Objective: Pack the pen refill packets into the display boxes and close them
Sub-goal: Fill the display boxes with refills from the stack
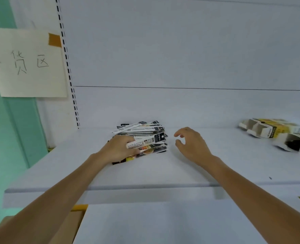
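Head view: left hand fingers clamp refill packets; right hand fingers apart over shelf beside them.

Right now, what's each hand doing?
Left hand: grips a bunch of refill packets.
Right hand: open, holding nothing.

A loose pile of long, narrow black-and-white refill packets lies mid-way along the white shelf, its nearest ones gripped by the left hand. Well off to the right, yellow-and-white display boxes lie on their sides, ends open.
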A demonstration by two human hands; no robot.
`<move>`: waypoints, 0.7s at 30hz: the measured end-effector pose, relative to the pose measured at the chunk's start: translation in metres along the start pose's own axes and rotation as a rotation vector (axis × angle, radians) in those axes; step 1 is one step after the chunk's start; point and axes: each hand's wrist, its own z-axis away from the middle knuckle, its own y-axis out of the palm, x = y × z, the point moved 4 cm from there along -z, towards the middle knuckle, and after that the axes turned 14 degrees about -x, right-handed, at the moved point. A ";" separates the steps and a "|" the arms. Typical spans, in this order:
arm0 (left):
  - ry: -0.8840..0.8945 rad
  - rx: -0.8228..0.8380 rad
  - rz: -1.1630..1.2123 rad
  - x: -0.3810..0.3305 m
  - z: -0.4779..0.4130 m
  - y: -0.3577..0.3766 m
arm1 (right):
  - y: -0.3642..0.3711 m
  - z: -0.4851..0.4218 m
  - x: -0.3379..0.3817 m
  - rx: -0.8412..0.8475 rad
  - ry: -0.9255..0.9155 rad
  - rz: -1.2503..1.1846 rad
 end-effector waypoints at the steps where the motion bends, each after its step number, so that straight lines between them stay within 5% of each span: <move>1: -0.019 -0.019 0.050 -0.001 0.000 -0.001 | 0.001 -0.001 0.003 0.005 -0.002 -0.001; 6: -0.135 -0.164 0.230 -0.001 0.000 -0.014 | 0.016 -0.001 0.028 0.019 -0.020 -0.054; 10: -0.222 -0.201 0.324 0.010 0.008 -0.023 | 0.039 0.008 0.049 0.259 -0.080 -0.073; 21: -0.368 -0.111 0.394 0.030 0.024 -0.038 | 0.035 0.009 0.080 0.361 -0.268 -0.037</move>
